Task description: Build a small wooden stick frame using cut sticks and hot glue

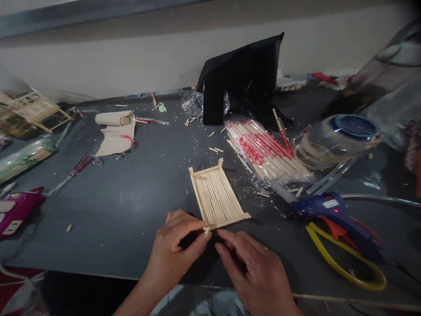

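A small rectangular tray of pale wooden sticks (219,197) lies on the dark table, with short stick pieces raised at its corners. My left hand (180,241) is at its near left corner, thumb and index finger pinched on a small wooden piece (207,230) there. Just right of that corner, my right hand (248,259) rests low, its fingers bent and slightly apart, with nothing visible between thumb and index finger; its other fingers are partly hidden.
A bag of sticks (263,151), a glass jar (338,136), a blue glue gun (338,219) and yellow-handled scissors (345,256) lie right. A black stand (240,79) is behind. A paper roll (115,125) and a purple power strip (19,210) are left.
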Demonstrator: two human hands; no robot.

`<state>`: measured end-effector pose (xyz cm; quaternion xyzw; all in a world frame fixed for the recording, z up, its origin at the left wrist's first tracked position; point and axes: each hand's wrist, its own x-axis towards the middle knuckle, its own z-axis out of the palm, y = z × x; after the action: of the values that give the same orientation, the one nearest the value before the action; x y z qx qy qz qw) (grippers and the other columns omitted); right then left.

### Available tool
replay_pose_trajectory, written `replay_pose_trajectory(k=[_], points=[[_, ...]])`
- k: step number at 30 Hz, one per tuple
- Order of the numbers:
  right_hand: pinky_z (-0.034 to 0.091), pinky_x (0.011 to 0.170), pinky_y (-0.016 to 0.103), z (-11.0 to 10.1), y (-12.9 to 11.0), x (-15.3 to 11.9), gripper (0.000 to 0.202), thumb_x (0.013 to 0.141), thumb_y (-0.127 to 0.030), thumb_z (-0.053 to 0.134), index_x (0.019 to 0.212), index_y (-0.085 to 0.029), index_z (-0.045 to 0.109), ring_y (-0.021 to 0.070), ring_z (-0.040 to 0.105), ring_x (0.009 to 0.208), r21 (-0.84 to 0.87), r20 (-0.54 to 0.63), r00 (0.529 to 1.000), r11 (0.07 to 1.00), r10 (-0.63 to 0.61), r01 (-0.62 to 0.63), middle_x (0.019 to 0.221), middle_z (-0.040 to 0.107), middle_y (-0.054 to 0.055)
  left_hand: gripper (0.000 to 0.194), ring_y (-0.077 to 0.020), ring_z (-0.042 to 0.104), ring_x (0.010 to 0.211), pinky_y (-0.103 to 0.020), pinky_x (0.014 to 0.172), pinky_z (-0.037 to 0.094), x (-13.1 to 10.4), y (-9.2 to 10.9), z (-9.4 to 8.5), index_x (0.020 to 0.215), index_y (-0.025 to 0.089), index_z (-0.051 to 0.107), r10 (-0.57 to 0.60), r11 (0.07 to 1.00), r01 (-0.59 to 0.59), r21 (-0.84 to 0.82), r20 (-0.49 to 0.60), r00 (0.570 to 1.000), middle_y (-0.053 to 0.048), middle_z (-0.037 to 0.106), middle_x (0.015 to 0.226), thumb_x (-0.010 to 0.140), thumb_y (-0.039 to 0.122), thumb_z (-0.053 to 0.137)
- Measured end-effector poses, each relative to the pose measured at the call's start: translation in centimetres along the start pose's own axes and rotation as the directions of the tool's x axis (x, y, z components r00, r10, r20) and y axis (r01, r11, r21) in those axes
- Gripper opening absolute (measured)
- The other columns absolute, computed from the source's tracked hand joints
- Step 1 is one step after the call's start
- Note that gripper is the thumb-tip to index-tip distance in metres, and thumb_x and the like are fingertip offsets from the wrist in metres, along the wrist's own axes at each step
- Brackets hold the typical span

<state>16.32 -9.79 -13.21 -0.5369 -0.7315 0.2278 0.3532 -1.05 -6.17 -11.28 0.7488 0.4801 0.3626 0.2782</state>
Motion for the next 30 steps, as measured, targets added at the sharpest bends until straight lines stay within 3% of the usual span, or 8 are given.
replay_pose_trajectory(k=[18, 24, 30], points=[[0.049, 0.054, 0.024, 0.09, 0.07, -0.13, 0.018, 0.093, -0.023, 0.051, 0.103, -0.019, 0.066, 0.0142, 0.066, 0.063, 0.008, -0.006, 1.000, 1.000, 0.004, -0.004, 0.073, 0.068, 0.001, 0.016, -0.0127, 0.063, 0.070, -0.030, 0.072, 0.045, -0.03, -0.19, 0.17, 0.092, 0.021, 0.069, -0.010, 1.000, 0.010, -0.010, 0.005, 1.000, 0.002, 0.071, 0.076, 0.081, 0.011, 0.065], [0.049, 0.057, 0.025, 0.03, 0.09, -0.18, 0.018, 0.093, -0.023, 0.052, 0.104, -0.018, 0.065, 0.0144, 0.065, 0.064, 0.017, -0.004, 1.000, 1.000, 0.017, -0.017, 0.074, 0.067, 0.002, 0.019, -0.0138, 0.062, 0.074, -0.031, 0.072, 0.043, -0.25, -0.32, 0.16, 0.095, 0.023, 0.066, -0.015, 0.997, 0.011, 0.078, 0.052, 0.999, 0.003, 0.070, 0.079, 0.081, 0.011, 0.064], [0.049, 0.059, 0.025, 0.02, 0.05, -0.29, 0.018, 0.092, -0.021, 0.052, 0.105, -0.018, 0.064, 0.0147, 0.064, 0.067, 0.045, 0.004, 0.999, 0.998, 0.035, -0.035, 0.076, 0.067, 0.002, 0.036, -0.0141, 0.058, 0.079, -0.030, 0.074, 0.045, -0.50, -0.21, 0.06, 0.107, 0.025, 0.060, -0.087, 0.994, 0.081, 0.074, 0.083, 0.993, 0.002, 0.066, 0.089, 0.078, 0.005, 0.056]])
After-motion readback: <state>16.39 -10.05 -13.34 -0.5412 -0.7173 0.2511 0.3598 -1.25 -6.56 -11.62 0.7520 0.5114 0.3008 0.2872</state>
